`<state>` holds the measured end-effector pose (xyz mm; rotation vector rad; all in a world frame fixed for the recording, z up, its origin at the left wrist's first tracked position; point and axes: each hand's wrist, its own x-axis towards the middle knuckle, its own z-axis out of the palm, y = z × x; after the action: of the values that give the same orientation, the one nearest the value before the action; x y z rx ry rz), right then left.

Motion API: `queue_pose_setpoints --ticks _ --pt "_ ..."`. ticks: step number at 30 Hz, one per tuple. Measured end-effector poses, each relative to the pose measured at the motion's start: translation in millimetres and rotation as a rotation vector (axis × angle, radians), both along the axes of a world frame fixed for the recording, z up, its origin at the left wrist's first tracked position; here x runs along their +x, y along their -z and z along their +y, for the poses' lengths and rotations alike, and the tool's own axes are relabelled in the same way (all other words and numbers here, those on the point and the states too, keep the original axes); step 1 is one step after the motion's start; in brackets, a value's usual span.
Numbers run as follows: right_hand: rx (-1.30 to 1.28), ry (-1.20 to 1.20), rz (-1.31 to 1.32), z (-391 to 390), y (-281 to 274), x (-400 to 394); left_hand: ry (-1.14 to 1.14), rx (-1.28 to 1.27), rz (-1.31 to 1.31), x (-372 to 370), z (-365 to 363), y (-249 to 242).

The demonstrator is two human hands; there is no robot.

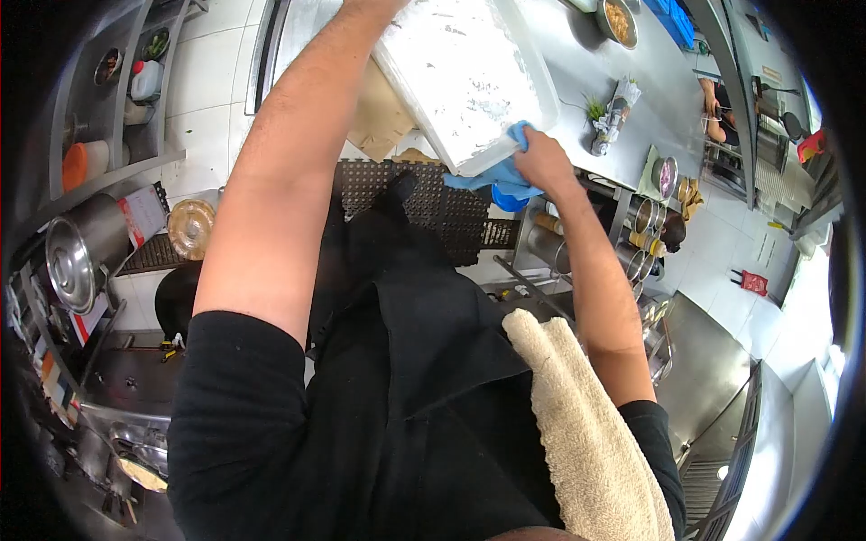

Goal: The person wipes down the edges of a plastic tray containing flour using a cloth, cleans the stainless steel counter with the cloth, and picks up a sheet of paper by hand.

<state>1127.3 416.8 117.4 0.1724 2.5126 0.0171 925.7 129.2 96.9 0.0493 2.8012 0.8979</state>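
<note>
A large white rectangular tray (pixel 469 86) with raised edges lies at the top middle, its surface smeared with white powder and scattered darker patches. My right hand (pixel 544 162) is closed on a blue cloth (pixel 499 174) at the tray's near right corner. Part of the cloth hangs below that corner. My left hand (pixel 374 5) is at the tray's far left side, cut off by the top edge of the view, so its fingers are hidden. A piece of brown cardboard or paper (pixel 379 117) shows beside the tray's left edge.
A steel counter (pixel 577 99) carries a bowl of food (pixel 617 22) and a wrapped bundle with green leaves (pixel 616 115). Underfoot is a black perforated mat (pixel 433 203). Metal pots (pixel 548 248) stand below at right. Another person (pixel 719 113) is at the far right.
</note>
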Motion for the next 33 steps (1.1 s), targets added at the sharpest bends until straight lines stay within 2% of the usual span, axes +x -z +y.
queue_pose_setpoints --ticks 5,8,12,14,17,20,23,26,29,33 --pt "-0.160 -0.099 -0.061 -25.0 5.8 31.2 -0.028 0.024 0.096 1.0 -2.8 13.0" --pt "-0.288 -0.127 -0.148 -26.5 0.4 29.0 -0.055 0.079 0.030 13.1 -8.8 -2.9" --pt "-0.334 -0.104 0.215 37.1 26.8 0.6 -0.121 0.080 0.101 15.3 -27.5 29.2" --pt "-0.115 -0.155 0.160 28.0 -13.9 -26.1 -0.190 0.176 0.151 32.1 -36.4 27.8" --pt "0.119 -0.205 0.137 23.1 -16.9 -40.3 -0.214 0.163 0.193 42.1 -47.9 44.0" --pt "0.202 -0.228 0.181 -0.6 -24.6 -29.1 -0.308 0.215 0.271 59.1 -57.3 64.1" --pt "0.262 -0.236 0.154 -9.7 -21.8 -12.3 -0.372 0.341 0.320 86.9 -57.2 48.0" --pt "0.241 -0.244 0.097 -12.0 -10.0 5.2 -0.321 0.280 0.235 90.3 -62.3 57.4" --pt "0.211 -0.198 0.034 -35.2 -17.4 24.1 -0.310 0.274 0.272 91.5 -64.3 60.2" --pt "0.142 -0.112 0.014 -43.7 -1.8 39.7 -0.407 0.305 0.228 96.3 -63.3 64.7"
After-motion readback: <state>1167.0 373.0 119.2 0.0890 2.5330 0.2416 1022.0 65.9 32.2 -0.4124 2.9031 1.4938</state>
